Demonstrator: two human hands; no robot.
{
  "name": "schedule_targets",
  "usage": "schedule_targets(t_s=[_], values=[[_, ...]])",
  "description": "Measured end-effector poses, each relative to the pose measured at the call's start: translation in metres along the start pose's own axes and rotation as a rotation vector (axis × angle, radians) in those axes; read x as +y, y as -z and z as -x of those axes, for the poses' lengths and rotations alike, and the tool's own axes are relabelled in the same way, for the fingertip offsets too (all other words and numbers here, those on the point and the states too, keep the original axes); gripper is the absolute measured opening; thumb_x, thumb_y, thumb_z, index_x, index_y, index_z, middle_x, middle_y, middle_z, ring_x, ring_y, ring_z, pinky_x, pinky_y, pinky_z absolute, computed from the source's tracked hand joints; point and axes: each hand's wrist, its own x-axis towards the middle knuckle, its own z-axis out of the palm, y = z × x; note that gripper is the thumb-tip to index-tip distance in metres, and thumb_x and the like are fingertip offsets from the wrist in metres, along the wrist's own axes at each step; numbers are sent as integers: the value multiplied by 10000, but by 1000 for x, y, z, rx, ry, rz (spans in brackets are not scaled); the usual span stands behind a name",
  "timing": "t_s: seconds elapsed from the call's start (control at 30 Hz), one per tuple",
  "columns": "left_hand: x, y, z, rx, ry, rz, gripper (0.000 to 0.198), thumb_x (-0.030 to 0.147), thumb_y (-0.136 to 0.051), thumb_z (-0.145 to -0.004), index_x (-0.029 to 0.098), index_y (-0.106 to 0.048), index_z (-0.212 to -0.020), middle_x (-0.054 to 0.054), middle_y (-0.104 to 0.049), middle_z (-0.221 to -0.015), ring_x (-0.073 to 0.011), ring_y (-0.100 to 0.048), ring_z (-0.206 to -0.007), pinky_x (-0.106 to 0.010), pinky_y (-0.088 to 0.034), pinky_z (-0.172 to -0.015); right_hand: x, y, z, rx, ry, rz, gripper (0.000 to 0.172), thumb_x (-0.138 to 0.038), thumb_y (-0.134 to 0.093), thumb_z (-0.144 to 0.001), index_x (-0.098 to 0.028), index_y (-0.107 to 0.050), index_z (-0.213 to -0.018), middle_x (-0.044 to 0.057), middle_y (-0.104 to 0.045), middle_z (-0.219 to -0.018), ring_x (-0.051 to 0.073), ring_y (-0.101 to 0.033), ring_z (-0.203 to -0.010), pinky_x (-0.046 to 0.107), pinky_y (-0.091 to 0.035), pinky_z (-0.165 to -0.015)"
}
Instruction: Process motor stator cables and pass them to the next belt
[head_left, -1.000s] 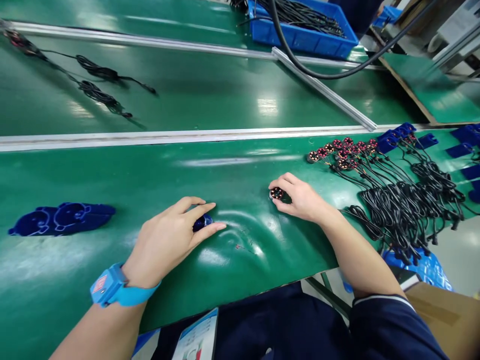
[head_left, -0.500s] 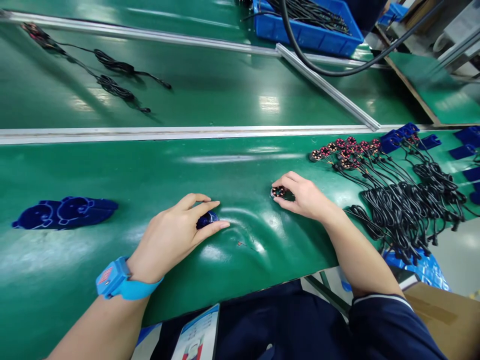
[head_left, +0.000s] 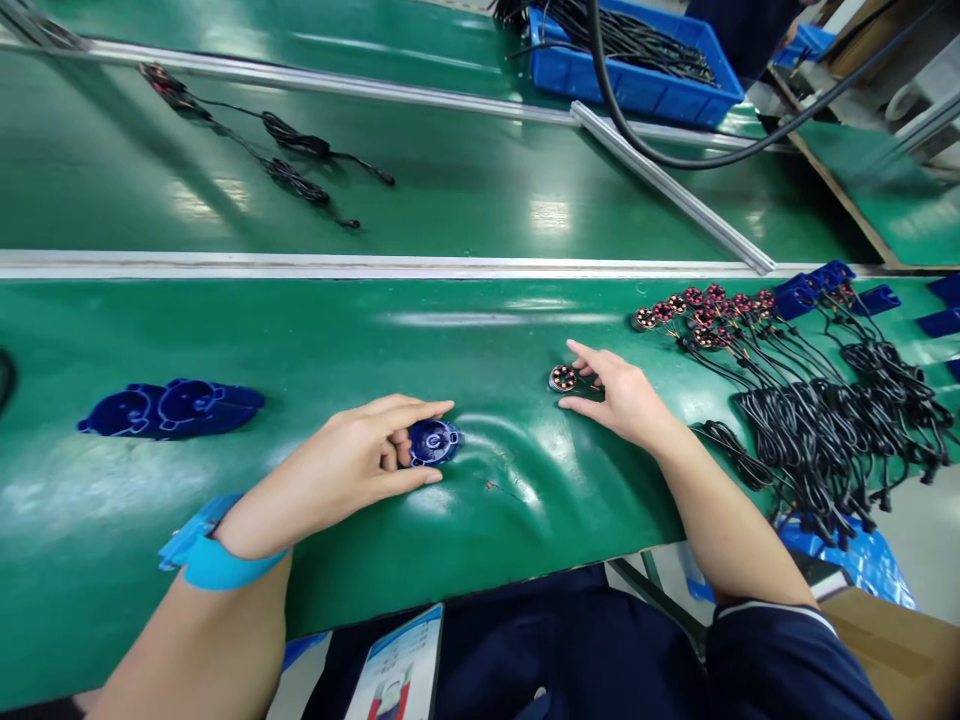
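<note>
Near the middle of the bench lies a small dark-blue plastic housing (head_left: 435, 443), its hollow side up. My left hand (head_left: 356, 450) is around it, thumb and index finger spread to either side and the other fingers curled against its left edge; it does not look gripped. To the right, a small round motor part (head_left: 562, 378) with copper windings rests on the green surface. My right hand (head_left: 621, 398) is open just right of it, thumb and fingers apart.
Several wired motor parts (head_left: 705, 310) and coiled black cables (head_left: 810, 420) lie at right, near blue housings (head_left: 795, 297). Two joined blue housings (head_left: 172, 408) lie left. Beyond the white strip (head_left: 300, 265) are two cabled parts (head_left: 292, 180), metal rails and a blue crate (head_left: 637, 80).
The fingers of my right hand have spread and drawn back from the motor part. My left hand has turned, and the blue housing now shows its hollow side between thumb and index finger.
</note>
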Motion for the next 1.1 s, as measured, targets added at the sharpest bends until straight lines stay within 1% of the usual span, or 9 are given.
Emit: schedule_targets(t_s=[0.07, 0.17, 0.23, 0.33, 0.5, 0.6, 0.8, 0.93, 1.1], values=[[0, -2, -1, 17, -19, -11, 564, 645, -628, -887, 367, -555, -1372, -25, -616, -1148, -107, -587, -669, -246, -553, -598, -2, 1, 1, -1, -80, 0, 705, -424, -778, -818, -190, -496, -1420, 85, -665, -1080, 223, -654, -900, 405, -583, -840], [4, -11, -5, 88, -37, 36, 559, 635, -657, -873, 339, -581, -1341, -11, -632, -1075, -106, -608, -692, -236, -562, -642, -7, 1, 0, -4, -145, 0, 475, -405, -728, -864, -184, -602, -1265, 48, -665, -927, 178, -624, -729, 347, -558, -734], [8, -21, -10, 149, -47, 95, 578, 626, -687, -852, 306, -588, -1323, 4, -637, -965, -109, -613, -695, -227, -561, -657, -12, -1, -2, 13, -131, -4, 352, -367, -694, -895, -184, -643, -1191, 28, -645, -850, 151, -584, -645, 311, -527, -669], [15, -39, -16, 203, -85, 146, 629, 581, -731, -828, 274, -550, -1346, 15, -652, -930, -109, -600, -676, -226, -551, -654, -31, -2, -3, 69, -38, -51, 321, -362, -687, -913, -195, -663, -1186, 12, -603, -809, 122, -526, -596, 276, -499, -631], [23, -56, -21, 241, -189, -4, 846, 497, -852, -723, 244, -445, -1420, -54, -651, -1212, -209, -620, -998, -354, -538, -915, -78, -7, 5, 60, 202, -227, 349, -381, -680, -930, -210, -647, -1233, 2, -599, -804, 94, -514, -591, 218, -487, -577], [21, -57, -21, 234, -203, -2, 905, 487, -853, -732, 252, -375, -1463, -58, -655, -1216, -224, -624, -1062, -375, -527, -951, -90, -13, 9, 2, 317, -221, 315, -362, -621, -972, -200, -636, -1242, 15, -628, -815, 107, -567, -646, 227, -523, -622], [18, -60, -19, 266, -261, 39, 851, 436, -833, -784, 266, -351, -1464, -77, -603, -1335, -227, -638, -1145, -361, -539, -990, -82, -16, 9, -115, 241, -233, 358, -349, -629, -968, -204, -624, -1296, 44, -665, -910, 124, -607, -718, 254, -551, -673], [19, -62, -19, 279, -255, 62, 846, 414, -860, -756, 253, -369, -1427, -64, -644, -1254, -212, -667, -1090, -338, -556, -959, -80, -19, 9, -112, 191, -326, 352, -370, -667, -942, -220, -661, -1260, 26, -673, -847, 118, -597, -670, 249, -540, -644], [19, -63, -20, 279, -240, 89, 843, 417, -887, -717, 243, -388, -1373, -46, -666, -1180, -208, -682, -1050, -318, -569, -903, -80, -24, 10, -134, 68, -471, 341, -428, -698, -908, -234, -701, -1189, 26, -714, -916, 99, -563, -599, 242, -526, -591]])
